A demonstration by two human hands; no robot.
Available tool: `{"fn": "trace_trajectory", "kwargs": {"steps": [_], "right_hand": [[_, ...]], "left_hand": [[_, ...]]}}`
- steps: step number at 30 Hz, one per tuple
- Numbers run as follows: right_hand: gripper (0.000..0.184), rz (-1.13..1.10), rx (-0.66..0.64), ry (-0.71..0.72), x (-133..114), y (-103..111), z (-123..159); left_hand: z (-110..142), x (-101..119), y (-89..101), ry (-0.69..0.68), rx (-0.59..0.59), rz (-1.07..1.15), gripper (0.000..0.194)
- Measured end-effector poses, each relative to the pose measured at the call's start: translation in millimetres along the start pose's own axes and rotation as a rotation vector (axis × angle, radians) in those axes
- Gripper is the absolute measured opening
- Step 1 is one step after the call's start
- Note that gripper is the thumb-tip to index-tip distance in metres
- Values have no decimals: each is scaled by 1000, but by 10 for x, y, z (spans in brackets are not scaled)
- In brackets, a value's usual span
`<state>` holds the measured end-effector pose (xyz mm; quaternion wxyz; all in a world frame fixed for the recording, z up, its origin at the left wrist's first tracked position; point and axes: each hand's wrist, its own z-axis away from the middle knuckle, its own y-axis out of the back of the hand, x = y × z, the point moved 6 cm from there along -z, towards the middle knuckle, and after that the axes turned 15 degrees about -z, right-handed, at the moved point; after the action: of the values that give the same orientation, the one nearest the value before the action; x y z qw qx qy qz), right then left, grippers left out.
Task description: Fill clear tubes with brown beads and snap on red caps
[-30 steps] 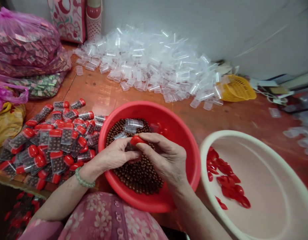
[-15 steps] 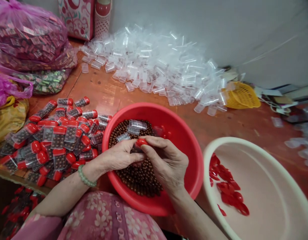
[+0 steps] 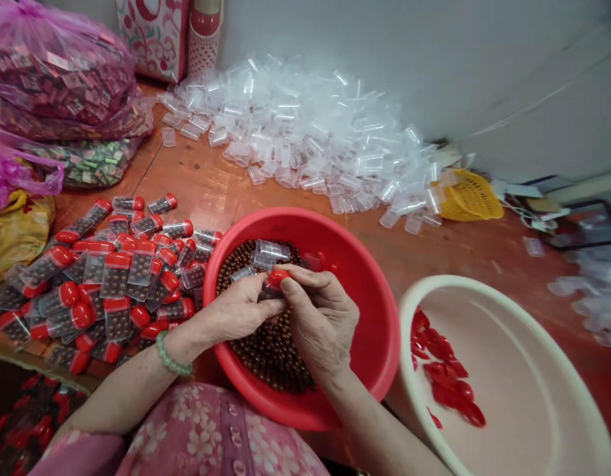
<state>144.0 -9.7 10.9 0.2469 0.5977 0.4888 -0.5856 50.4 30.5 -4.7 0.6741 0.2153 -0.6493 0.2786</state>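
Note:
Over the red basin my two hands meet. My left hand is closed round a small clear plastic container, mostly hidden by the fingers. On its top sits a red cap, pinched between the thumb and fingers of my right hand. Brown round beads fill the left side of the basin below. Several clear containers lie on the beads, just beyond my hands. A few red caps rest at the basin's far wall.
Capped containers of beads are heaped at left. A cream basin holds loose red caps at right. Clear containers pile along the wall beside a yellow basket. Purple bags stand at far left.
My right hand has shifted slightly left and turned a little around the red cap, while my left hand stays nearly in place. The view has swung slightly to the right.

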Motion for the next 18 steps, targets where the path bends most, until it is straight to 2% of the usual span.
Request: {"fn": "trace_trajectory", "kwargs": {"steps": [4,9,15,17,18], "right_hand": [[9,69,-32,45,-26,-2,-21],[16,224,-201,155,-79,-25,-62],[24,420,-380,315,-120,-11,-40],[33,484,-482,352,-119,-31,-16],[46,524,-535,378,-115,-50,0]], "left_hand": [[1,14,12,13,-1,43,37],[40,-71,2,154,-36,80,42],[48,-126,-37,169,-59,235,40],[50,-142,-22,183,-31,315,38],[52,-152,-14,200,-19,352,38]]}}
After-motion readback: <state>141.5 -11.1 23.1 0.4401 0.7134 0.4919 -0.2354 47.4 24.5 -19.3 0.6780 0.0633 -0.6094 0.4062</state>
